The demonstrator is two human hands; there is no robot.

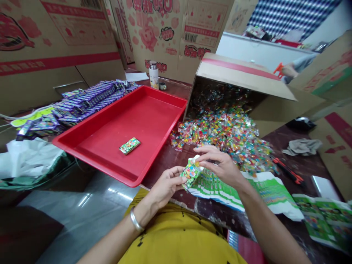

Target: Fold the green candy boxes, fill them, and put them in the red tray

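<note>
My left hand (165, 185) and my right hand (220, 165) both grip one small green printed box (191, 173) just above the table's near edge. The left fingers pinch its lower end, and the right fingers close over its open top flap. Right under the hands lies a fanned row of flat green box blanks (220, 190). Beyond them spreads a heap of small bright wrapped sweets (228, 135). A single finished green box (129, 145) lies in the red tray (154, 110) to the left.
A tipped cardboard carton (242, 79) spills the sweets. Purple packets (88, 99) are stacked left of the tray. More green blanks (324, 220), an orange-handled cutter (288, 172), a grey cloth (302, 146), a flask (153, 74) and carton walls surround the table. Another person's hand (288, 69) shows far right.
</note>
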